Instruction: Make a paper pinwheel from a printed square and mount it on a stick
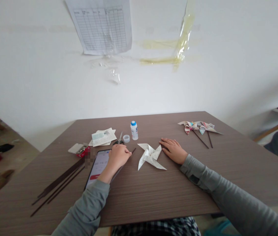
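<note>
My left hand [119, 154] is closed over a thin dark stick [116, 173], whose ends show on either side of the fingers. Under and beside this hand lies a phone [100, 164] with a timer on its screen. To the right, a four-bladed paper pinwheel [150, 155] folded from printed paper lies flat on the table. My right hand [174, 150] rests palm down with fingers stretched out, its fingertips close to the pinwheel's right blade.
Behind the left hand are scissors [119, 139], a small clear cap [126, 138], a blue-capped white bottle [134, 131] and paper pieces [102, 137]. A small open box [80, 149] and several dark sticks [62, 178] lie left. Finished pinwheels on sticks [198, 126] lie back right.
</note>
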Available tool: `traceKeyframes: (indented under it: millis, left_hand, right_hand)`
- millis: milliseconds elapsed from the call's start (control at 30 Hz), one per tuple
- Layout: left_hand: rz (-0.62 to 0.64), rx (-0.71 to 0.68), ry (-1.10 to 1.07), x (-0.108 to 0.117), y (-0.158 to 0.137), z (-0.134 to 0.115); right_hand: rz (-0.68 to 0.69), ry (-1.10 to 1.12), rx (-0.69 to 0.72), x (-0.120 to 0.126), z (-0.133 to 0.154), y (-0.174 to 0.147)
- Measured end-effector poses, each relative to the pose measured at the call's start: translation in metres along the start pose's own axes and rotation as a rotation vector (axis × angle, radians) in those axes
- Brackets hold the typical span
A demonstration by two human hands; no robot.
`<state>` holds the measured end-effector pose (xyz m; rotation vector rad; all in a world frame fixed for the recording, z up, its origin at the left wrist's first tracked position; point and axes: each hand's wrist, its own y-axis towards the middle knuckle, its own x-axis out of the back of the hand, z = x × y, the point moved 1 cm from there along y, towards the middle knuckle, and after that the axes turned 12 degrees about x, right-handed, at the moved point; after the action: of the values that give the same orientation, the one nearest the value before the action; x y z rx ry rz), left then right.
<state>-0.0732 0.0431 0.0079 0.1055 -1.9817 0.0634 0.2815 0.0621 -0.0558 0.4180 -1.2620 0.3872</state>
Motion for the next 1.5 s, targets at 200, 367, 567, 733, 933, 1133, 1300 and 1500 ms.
traceKeyframes:
  millis: [200, 367, 567, 733, 933, 1133, 1300, 1500]
  left_hand:
    - [0.008, 0.069, 0.100, -0.004, -0.010, -0.013]
    - [0.024, 0.107, 0.165, -0.001, -0.019, -0.022]
    - [0.012, 0.107, 0.196, 0.001, -0.026, -0.026]
    - [-0.001, 0.107, 0.154, 0.002, -0.027, -0.024]
    - [0.002, 0.097, 0.110, 0.008, -0.027, -0.016]
    - [-0.012, 0.092, 0.116, 0.013, -0.026, -0.012]
    - [0.013, 0.098, 0.137, 0.016, -0.029, -0.012]
    - [0.050, 0.093, 0.140, 0.018, -0.030, -0.009]
  right_hand:
    - [-0.011, -0.006, 0.003, -0.002, -0.001, 0.002]
    - [-0.035, -0.010, 0.005, -0.005, -0.004, 0.002]
    - [-0.069, 0.020, 0.009, -0.008, -0.006, 0.002]
    - [-0.139, 0.078, 0.043, -0.007, -0.011, 0.004]
    - [-0.316, 0.207, 0.132, 0.009, 0.003, 0.012]
    - [-0.137, 0.167, 0.091, 0.028, 0.044, 0.027]
    - [0.050, 0.073, -0.024, 0.045, 0.070, 0.041]
    - [0.123, 0.077, -0.055, 0.048, 0.081, 0.049]
